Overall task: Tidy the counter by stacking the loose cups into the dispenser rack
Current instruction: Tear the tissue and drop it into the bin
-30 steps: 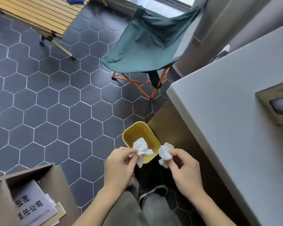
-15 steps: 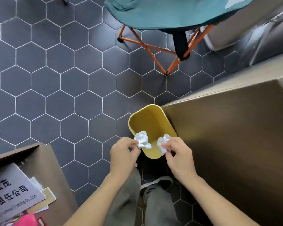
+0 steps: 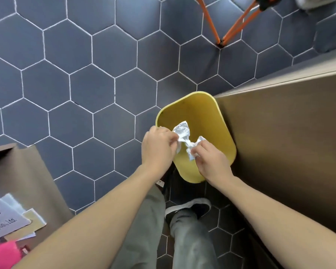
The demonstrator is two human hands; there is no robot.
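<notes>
No cups or dispenser rack are in view. A yellow bin (image 3: pixel 202 105) stands on the floor against a brown cabinet side. Over its opening my left hand (image 3: pixel 159 146) pinches a crumpled white tissue (image 3: pixel 181 131). My right hand (image 3: pixel 211 162) pinches a second crumpled white tissue (image 3: pixel 192 150). The two tissues touch each other between my hands, above the bin's inside.
The brown cabinet side (image 3: pixel 283 142) fills the right. Dark hexagonal floor tiles (image 3: pixel 85 84) spread to the left and far side. Orange chair legs (image 3: pixel 221 35) stand at the top. A brown open box with papers (image 3: pixel 14 210) sits at lower left. My shoe (image 3: pixel 190 208) is below the bin.
My head has tilted further down and nearer to the bin, so the counter top and green chair seat left the view. Both hands moved together over the bin, still holding the tissues.
</notes>
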